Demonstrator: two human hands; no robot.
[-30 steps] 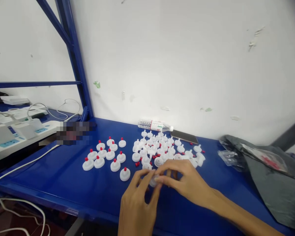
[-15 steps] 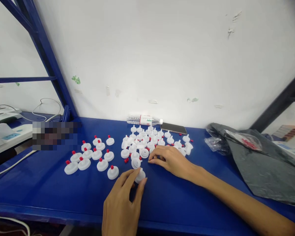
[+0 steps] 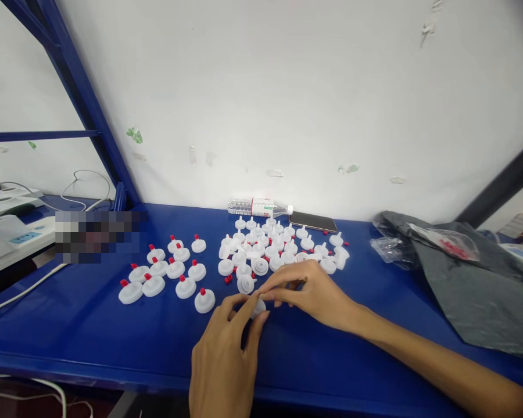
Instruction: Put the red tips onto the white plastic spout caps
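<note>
My left hand (image 3: 226,354) is closed around a white nozzle cap (image 3: 258,309), a round plastic piece with a thin spout, low over the blue table. The fingers partly hide it. My right hand (image 3: 318,296) pinches at the top of that same piece, and whatever lies between its fingertips is hidden. Just beyond the hands is a cluster of white nozzle caps (image 3: 225,267), some overturned, with small red tips (image 3: 228,280) scattered among them. To the left stand several white caps with red tips (image 3: 204,301) fitted on their spouts.
A clear plastic bottle (image 3: 261,207) lies by the wall beside a dark phone (image 3: 314,221). At right, a grey plastic bag (image 3: 457,296) bears a small clear bag of red pieces (image 3: 455,247). White devices and cables (image 3: 26,235) are at far left, near a blue rack post (image 3: 91,104).
My right hand has moved left and towards me, from beside the cluster to the spout of the cap in my left hand. The view has shifted slightly.
</note>
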